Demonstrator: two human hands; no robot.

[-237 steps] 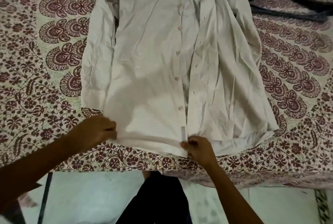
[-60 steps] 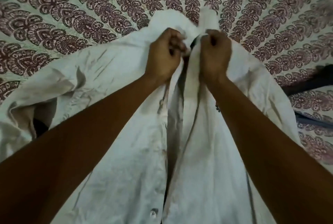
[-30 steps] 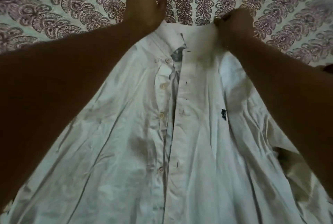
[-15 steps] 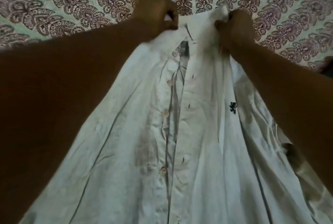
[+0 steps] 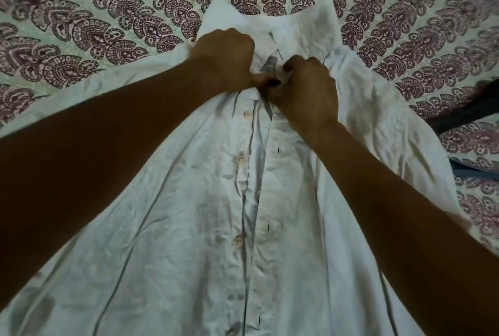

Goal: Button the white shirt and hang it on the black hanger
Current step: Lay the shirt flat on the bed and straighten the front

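Note:
The white shirt [image 5: 189,227] lies face up on the patterned bedsheet, collar at the far end, front plackets apart down the middle with several buttons showing on the left edge. My left hand [image 5: 225,59] grips the left placket just below the collar, thumb pointing right. My right hand [image 5: 307,92] pinches the right placket opposite it; the two hands nearly touch at the top of the shirt front. The top button is hidden between my fingers. Part of the black hanger [image 5: 464,114] shows at the right edge, beyond the shirt's sleeve.
The maroon-and-cream patterned bedsheet [image 5: 108,11] covers the whole surface around the shirt. A dark strap or bar [image 5: 475,171] lies on the sheet at the right edge below the hanger.
My hands have come down from the collar corners and together at the top of the placket. The collar now lies flat behind them.

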